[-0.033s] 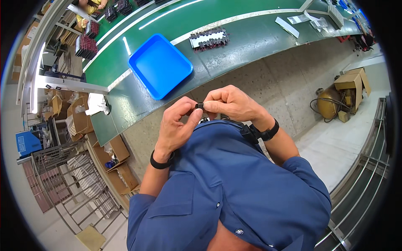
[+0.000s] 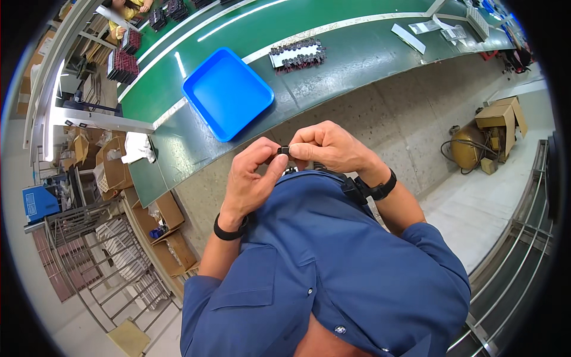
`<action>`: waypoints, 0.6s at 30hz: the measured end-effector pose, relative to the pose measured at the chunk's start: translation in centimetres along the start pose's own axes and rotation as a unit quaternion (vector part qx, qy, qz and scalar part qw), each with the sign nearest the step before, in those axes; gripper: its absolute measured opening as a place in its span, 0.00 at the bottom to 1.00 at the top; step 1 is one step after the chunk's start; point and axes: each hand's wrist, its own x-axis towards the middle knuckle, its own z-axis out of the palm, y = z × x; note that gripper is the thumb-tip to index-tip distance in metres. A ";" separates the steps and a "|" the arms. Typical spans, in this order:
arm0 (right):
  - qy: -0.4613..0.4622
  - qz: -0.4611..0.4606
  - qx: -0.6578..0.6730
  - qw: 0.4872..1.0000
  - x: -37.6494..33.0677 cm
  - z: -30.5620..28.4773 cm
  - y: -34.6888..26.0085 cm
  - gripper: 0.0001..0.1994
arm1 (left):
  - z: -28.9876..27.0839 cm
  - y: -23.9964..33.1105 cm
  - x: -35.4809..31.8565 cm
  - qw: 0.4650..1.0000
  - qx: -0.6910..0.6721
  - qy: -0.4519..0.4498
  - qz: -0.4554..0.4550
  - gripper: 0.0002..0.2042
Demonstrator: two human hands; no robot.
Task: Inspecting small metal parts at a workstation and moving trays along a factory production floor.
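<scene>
In front of my waist, a small black part [image 2: 284, 150] is pinched between my two hands; it is too small for me to tell its kind. My left hand [image 2: 250, 177] grips it from the left with thumb and forefinger. From the other side my right hand [image 2: 334, 147] closes on it, fingers curled, and hides much of that end. Beyond the hands, a blue plastic tray [image 2: 226, 95] lies on the green bench [image 2: 172, 140]. To its right is a white block [image 2: 297, 56] with small black parts and reddish wires along its edges.
White strips [image 2: 408, 38] and clear bags [image 2: 453, 33] lie at the bench's far right. A white cloth [image 2: 138, 147] hangs at its left corner. Cartons [image 2: 166, 211] and a wire rack [image 2: 113, 262] stand left; a gold tank [image 2: 467, 147] is right. Someone in yellow [image 2: 128, 12] sits far left.
</scene>
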 end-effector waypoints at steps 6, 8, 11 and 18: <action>0.012 -0.005 -0.032 0.999 0.5 0.2 0.3 0.14 | -0.1 -0.5 -0.1 1.000 0.012 -0.001 -0.006 0.06; 0.018 -0.007 -0.047 0.999 0.7 0.4 0.4 0.14 | -0.4 -0.9 -0.3 1.000 0.011 -0.008 -0.008 0.07; 0.022 -0.006 -0.062 0.998 1.0 0.9 0.4 0.14 | -0.6 -1.5 -0.5 1.000 -0.018 0.007 -0.010 0.07; 0.016 0.009 -0.076 0.997 1.6 2.0 0.4 0.14 | -1.2 -1.8 -1.2 0.995 -0.091 0.004 -0.034 0.07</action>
